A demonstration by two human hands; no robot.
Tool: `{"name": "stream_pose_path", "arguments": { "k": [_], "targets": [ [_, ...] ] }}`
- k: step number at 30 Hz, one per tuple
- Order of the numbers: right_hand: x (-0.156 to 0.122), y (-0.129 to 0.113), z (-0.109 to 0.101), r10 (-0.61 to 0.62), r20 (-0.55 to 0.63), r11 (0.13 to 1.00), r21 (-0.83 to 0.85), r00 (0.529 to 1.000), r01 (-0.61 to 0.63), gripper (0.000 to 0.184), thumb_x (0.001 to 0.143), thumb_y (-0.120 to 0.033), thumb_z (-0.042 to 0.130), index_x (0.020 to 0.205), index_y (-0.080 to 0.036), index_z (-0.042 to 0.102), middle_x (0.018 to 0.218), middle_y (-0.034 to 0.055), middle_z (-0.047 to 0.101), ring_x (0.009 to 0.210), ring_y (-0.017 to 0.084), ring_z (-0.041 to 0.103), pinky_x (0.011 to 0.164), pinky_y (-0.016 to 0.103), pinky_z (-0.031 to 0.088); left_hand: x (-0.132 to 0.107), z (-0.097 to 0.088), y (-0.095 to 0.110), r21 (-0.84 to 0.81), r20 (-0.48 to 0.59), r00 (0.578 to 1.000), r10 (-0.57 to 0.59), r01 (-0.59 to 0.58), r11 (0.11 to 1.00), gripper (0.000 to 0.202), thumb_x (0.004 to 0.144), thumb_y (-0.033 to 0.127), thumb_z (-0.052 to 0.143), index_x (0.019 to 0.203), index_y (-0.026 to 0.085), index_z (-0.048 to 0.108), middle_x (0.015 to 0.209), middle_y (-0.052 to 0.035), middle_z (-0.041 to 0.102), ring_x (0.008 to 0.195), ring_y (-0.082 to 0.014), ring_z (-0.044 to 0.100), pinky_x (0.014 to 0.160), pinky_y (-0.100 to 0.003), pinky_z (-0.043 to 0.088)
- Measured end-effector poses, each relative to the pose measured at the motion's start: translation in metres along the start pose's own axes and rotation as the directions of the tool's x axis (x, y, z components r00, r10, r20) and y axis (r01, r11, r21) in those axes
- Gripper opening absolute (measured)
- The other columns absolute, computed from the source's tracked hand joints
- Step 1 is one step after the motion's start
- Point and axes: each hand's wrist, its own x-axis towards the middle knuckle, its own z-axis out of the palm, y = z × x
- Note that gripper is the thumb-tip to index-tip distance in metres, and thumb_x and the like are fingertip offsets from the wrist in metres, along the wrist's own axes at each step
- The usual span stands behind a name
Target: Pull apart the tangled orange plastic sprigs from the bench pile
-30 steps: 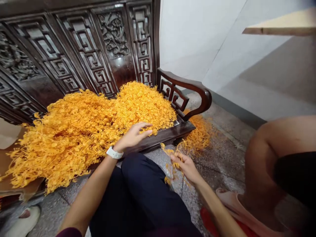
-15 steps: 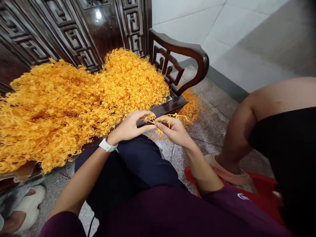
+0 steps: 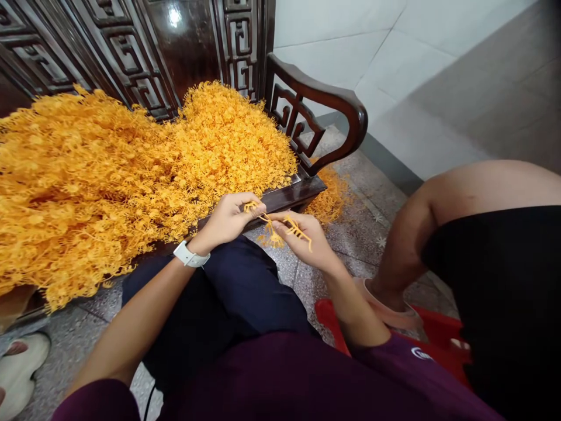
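In the head view, my left hand (image 3: pixel 230 219) pinches one end of a thin yellow-orange plastic sprig (image 3: pixel 273 236) between thumb and fingers. My right hand (image 3: pixel 310 241) grips the same sprig close by with thumb and forefinger. Its spiky tuft dangles between the two hands, and a comb-like yellow strip (image 3: pixel 298 229) lies across my right fingers. Whether strip and tuft are a single piece I cannot tell. Just beyond my left hand, a large heap of similar yellow sprigs (image 3: pixel 232 140) covers the seat of a dark carved wooden bench (image 3: pixel 302 192).
The bench's curved armrest (image 3: pixel 357 117) rises beyond my right hand. More yellow sprigs (image 3: pixel 328 196) lie on the speckled floor beside the bench. At the right are another person's bent leg (image 3: pixel 405 245) and a red plastic object (image 3: pixel 438 327). A pale slipper (image 3: pixel 26 362) shows at lower left.
My hands have drawn slightly apart, with the sprig stretched between them. The comb-like strip has swung down over my right fingers. The camera view has shifted a little.
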Motion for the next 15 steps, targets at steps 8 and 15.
{"name": "stream_pose_path", "arguments": {
  "k": [8,15],
  "targets": [
    [-0.001,-0.017,0.034,0.06,-0.113,0.995,0.09,0.992,-0.05,0.03,0.101,-0.034,0.06,0.119,-0.016,0.074,0.084,0.0041,0.071,0.068,0.013,0.059,0.064,0.025,0.045,0.009,-0.004,-0.004,-0.063,-0.222,0.962,-0.157,0.147,0.987,0.03,0.092,0.043,0.07,0.08,0.015,0.074,0.081,-0.0049,0.072,0.08,-0.0197,0.065,0.076,-0.031,0.049],
    [-0.006,-0.014,0.054,0.227,-0.023,0.924,0.321,0.974,-0.207,0.015,0.087,-0.034,0.074,0.091,-0.02,0.07,0.071,-0.0034,0.056,0.062,0.011,0.044,0.055,0.025,0.034,0.043,-0.081,-0.031,-0.505,-0.653,0.668,-0.357,-0.033,0.862,0.047,0.059,0.032,0.094,0.066,0.018,0.05,0.071,0.0038,0.052,0.064,-0.0103,0.047,0.06,-0.022,0.049]
  ]
}}
